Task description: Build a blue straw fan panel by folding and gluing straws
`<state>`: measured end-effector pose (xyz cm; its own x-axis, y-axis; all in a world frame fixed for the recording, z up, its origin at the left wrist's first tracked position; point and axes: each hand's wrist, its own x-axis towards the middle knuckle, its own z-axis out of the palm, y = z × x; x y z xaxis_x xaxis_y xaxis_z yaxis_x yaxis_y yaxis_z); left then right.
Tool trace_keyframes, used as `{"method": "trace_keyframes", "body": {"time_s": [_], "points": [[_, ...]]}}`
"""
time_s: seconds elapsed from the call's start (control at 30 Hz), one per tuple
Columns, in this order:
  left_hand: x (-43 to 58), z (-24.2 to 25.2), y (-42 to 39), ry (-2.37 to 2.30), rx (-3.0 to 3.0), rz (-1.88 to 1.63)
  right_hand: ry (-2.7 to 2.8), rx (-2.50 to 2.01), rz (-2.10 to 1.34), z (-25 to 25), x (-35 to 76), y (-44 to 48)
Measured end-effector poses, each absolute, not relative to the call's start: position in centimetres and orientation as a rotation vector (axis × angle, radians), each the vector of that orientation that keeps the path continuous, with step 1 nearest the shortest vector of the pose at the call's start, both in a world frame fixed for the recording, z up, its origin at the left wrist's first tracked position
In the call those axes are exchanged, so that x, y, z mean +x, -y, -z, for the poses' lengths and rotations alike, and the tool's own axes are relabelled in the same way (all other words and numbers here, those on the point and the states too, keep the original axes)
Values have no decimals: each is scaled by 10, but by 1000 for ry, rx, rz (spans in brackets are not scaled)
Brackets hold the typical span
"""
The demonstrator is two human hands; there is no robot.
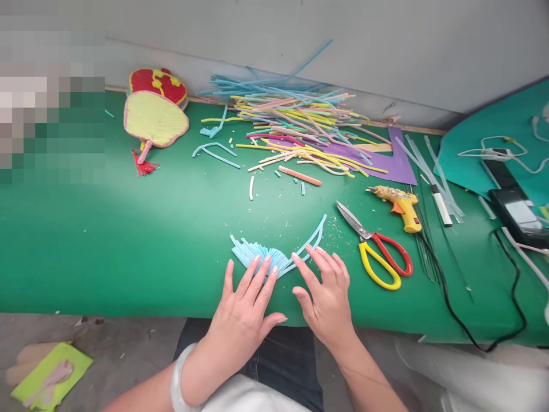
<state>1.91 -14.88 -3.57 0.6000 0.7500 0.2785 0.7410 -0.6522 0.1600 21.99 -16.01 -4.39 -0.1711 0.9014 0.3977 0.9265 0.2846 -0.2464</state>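
Note:
A light blue piece made of many narrow strips side by side (257,252) lies flat on the green table, fanned out at its left end. From its right side a curved double strip (315,237) runs up to a point. My left hand (242,309) is spread, palm down, with its fingertips resting on the fanned strips. My right hand (328,292) also lies with fingers stretched out, its index and middle fingertips at the curved strip. Just right of that hand are scissors (366,234) with one red and one yellow handle, blades partly apart.
A yellow glue gun (401,206) trails a black cord on the right, near glue sticks and a white marker (441,206). Colourful strips (291,114) pile up along the wall. Two fan shapes, one yellow-green (156,120) and one red (171,88), lie back left.

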Motion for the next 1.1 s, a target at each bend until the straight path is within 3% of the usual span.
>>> {"method": "trace_keyframes", "body": {"time_s": [0.23,0.63,0.9,1.1], "points": [[22,40,148,-1318,2829,-399,2401,-1586,93,42,218,154],[22,39,148,-1330,2870,-375,2390,-1612,32,41,218,152],[25,41,150,-1367,2788,-474,1816,-1497,138,42,230,167],[21,43,148,-1302,2852,-519,1392,-1869,376,30,325,132]]}}
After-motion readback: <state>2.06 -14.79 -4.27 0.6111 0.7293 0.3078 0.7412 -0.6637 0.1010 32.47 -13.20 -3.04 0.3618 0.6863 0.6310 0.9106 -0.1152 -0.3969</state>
